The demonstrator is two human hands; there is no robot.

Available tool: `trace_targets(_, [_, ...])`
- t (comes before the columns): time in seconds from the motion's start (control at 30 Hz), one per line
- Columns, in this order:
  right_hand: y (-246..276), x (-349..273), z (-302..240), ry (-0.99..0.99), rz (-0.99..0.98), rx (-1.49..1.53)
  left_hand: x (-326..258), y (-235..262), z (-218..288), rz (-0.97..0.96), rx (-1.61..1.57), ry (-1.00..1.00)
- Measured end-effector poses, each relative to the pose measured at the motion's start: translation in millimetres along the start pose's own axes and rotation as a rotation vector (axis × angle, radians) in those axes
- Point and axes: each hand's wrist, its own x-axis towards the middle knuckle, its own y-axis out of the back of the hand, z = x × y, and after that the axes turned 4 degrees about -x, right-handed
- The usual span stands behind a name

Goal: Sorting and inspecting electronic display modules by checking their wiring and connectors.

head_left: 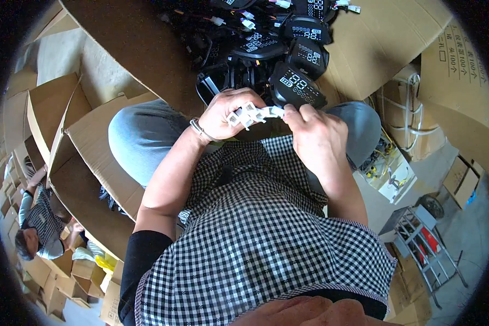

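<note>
My left hand and my right hand meet over my lap, both closed on a small white plastic connector held between their fingertips. A bracelet circles my left wrist. Just beyond the hands lies a pile of black display units with lit digit panels, wires and white plugs, resting in a large open cardboard box. My grey trousers and a checked shirt fill the lower middle of the view.
An open empty cardboard box stands at my left. A second person sits at the far left among stacked cartons. To the right are a box of yellow-wired parts, more cartons and a small metal stool.
</note>
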Motion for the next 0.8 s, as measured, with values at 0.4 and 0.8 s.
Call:
trace_targets(0.4, [-26.9, -22.9, -19.9, 0.094, -0.12, -0.132, 0.1, 2.6, 5.6, -0.159, 0.215, -0.046])
trace_targets(0.8, [-35.2, -29.9, -10.1, -0.064, -0.025, 0.022, -1.2, -4.3, 0.9, -0.132, 0.331, 0.009])
